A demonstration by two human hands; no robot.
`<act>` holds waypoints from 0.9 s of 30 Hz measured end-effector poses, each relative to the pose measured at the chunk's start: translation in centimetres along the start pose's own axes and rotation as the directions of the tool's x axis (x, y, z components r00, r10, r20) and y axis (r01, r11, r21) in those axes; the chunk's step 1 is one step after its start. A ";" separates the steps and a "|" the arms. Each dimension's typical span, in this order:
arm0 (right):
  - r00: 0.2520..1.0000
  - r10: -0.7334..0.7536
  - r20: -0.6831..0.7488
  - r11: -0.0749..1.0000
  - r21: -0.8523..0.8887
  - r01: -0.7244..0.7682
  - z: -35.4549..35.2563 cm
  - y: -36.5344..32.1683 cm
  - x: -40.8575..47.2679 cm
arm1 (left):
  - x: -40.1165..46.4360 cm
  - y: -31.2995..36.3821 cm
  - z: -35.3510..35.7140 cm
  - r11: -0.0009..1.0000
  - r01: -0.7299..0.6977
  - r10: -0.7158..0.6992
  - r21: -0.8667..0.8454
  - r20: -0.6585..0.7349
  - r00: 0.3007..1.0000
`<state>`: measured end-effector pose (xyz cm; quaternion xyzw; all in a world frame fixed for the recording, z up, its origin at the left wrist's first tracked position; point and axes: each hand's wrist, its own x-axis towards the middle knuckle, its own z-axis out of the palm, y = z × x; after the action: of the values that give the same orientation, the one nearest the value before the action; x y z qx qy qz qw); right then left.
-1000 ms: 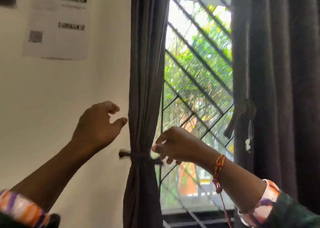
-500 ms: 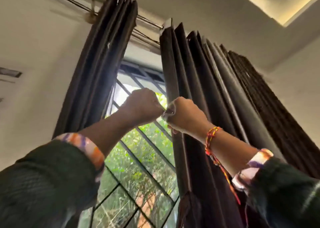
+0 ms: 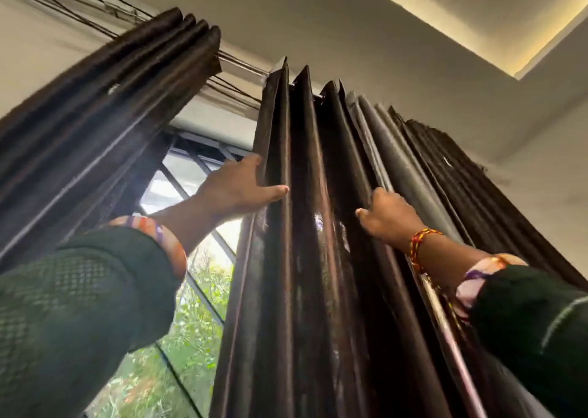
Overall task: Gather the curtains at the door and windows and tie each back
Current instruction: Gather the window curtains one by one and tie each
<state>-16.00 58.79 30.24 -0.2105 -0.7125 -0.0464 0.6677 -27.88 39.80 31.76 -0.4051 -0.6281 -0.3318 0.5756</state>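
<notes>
I look steeply upward at a window with two dark brown pleated curtains. The left curtain (image 3: 111,115) hangs bunched at the left. The right curtain (image 3: 296,290) spreads in many folds across the middle and right. My left hand (image 3: 235,191) holds the right curtain's leading edge high up, fingers behind it and thumb lying across the front. My right hand (image 3: 388,214), with a red and yellow thread at the wrist, has its fingers tucked into a fold further right and grips that pleat. No tie-back shows in this view.
A curtain rail with loose wires (image 3: 238,64) runs along the top of the wall. Between the curtains the window's diagonal metal grille (image 3: 203,274) shows green foliage outside. A ceiling recess (image 3: 445,20) glows above on the right.
My view swung up from the tied left curtain to the rail. My hands, close together half a second ago, have spread apart along the right curtain, the left one higher.
</notes>
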 end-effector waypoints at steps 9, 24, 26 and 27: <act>0.976 -0.062 0.210 0.998 0.009 0.062 3.5 5.5 2.2 | 1.6 3.5 5.4 0.969 0.149 -0.113 -0.199 0.182 0.977; 0.982 0.153 -0.112 0.856 0.511 -0.075 5.2 3.9 3.8 | 1.0 3.6 6.2 0.985 0.055 -0.055 0.166 -0.006 0.998; 0.967 0.249 -0.055 0.798 0.578 -0.172 5.2 3.9 4.4 | 0.8 3.9 5.7 0.989 0.037 -0.037 0.143 -0.002 0.999; 0.965 0.263 0.007 0.760 0.614 -0.212 5.2 4.1 4.5 | 0.8 4.0 5.4 0.990 0.038 -0.039 0.132 0.002 0.999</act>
<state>-19.43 65.33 33.16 -0.0708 -0.6295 0.2623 0.7280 -26.75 46.51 31.67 -0.3546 -0.6575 -0.2996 0.5934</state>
